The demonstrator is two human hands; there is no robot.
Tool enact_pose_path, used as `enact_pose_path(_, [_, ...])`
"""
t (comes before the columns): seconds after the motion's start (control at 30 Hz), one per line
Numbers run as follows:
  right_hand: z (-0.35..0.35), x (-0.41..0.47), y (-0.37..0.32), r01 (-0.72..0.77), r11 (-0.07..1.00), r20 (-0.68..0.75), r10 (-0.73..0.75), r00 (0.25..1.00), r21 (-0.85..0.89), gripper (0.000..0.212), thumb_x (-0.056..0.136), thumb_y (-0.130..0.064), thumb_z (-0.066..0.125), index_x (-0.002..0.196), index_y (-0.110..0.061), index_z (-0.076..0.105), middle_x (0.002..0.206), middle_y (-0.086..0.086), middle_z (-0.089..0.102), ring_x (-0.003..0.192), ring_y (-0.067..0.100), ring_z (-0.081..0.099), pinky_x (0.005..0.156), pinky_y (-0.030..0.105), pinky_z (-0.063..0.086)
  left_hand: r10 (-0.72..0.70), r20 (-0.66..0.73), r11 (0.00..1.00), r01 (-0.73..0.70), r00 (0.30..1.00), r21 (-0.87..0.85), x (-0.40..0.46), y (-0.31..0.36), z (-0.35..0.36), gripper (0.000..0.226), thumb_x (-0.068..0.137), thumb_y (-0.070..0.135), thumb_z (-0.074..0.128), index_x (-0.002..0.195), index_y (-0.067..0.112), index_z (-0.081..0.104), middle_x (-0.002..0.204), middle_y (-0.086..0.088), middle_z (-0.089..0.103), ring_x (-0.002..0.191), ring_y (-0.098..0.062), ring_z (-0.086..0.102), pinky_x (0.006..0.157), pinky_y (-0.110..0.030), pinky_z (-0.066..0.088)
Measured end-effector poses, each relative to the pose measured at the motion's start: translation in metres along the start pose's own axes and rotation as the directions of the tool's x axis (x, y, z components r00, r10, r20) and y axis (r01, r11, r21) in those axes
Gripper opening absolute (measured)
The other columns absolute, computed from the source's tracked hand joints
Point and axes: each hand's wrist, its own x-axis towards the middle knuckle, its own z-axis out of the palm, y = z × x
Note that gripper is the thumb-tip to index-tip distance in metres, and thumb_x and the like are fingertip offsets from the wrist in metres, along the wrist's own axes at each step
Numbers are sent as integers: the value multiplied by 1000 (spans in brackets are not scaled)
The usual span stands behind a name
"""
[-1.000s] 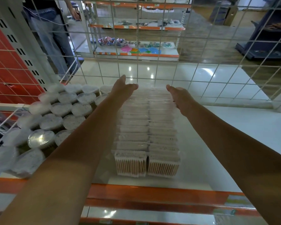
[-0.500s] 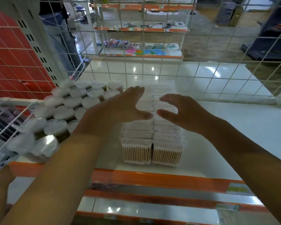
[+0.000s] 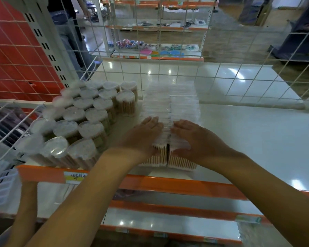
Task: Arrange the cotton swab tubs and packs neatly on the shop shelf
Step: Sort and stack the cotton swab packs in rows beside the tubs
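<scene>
— Two flat hands, left hand (image 3: 144, 135) and right hand (image 3: 191, 138), press the swab packs (image 3: 169, 104) at the shelf's (image 3: 248, 139) front edge, tubs (image 3: 89, 118) alongside?

— Yes, nothing gripped; even pressure should square both rows.

A retail shop is showing here. White metal shelving with orange price-strip edges (image 3: 168, 186) is running across at six o'clock, a yellow handwritten price label (image 3: 75, 176) sticking to it. Identical clear round tubs of cotton swabs (image 3: 89, 114) are standing massed at ten o'clock. Behind a white wire grid panel (image 3: 221, 82), another orange-trimmed display shelf of colourful small goods (image 3: 155, 50) is standing at twelve o'clock.
</scene>
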Motion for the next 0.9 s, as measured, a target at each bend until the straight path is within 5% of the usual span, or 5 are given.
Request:
enact_pose_path(0.43, [2, -11, 5, 43, 999, -46, -42, 998, 15, 68, 92, -45, 48, 147, -18, 18, 156, -1, 13, 143, 12, 8, 110, 17, -1, -86, 19, 993, 84, 996, 78, 0, 11, -1, 87, 91, 38, 54, 148, 17, -8, 156, -1, -15, 144, -18, -13, 118, -37, 2])
enact_pose_path(0.9, [-3, -15, -13, 41, 999, -32, -40, 999, 29, 61, 96, -42, 40, 148, -24, 15, 157, -7, 7, 143, 6, -1, 103, 12, -11, -95, 42, 991, 99, 995, -88, -24, 11, -14, 88, 90, 45, 51, 147, 20, -11, 155, 4, -20, 142, -11, -18, 115, -29, -3])
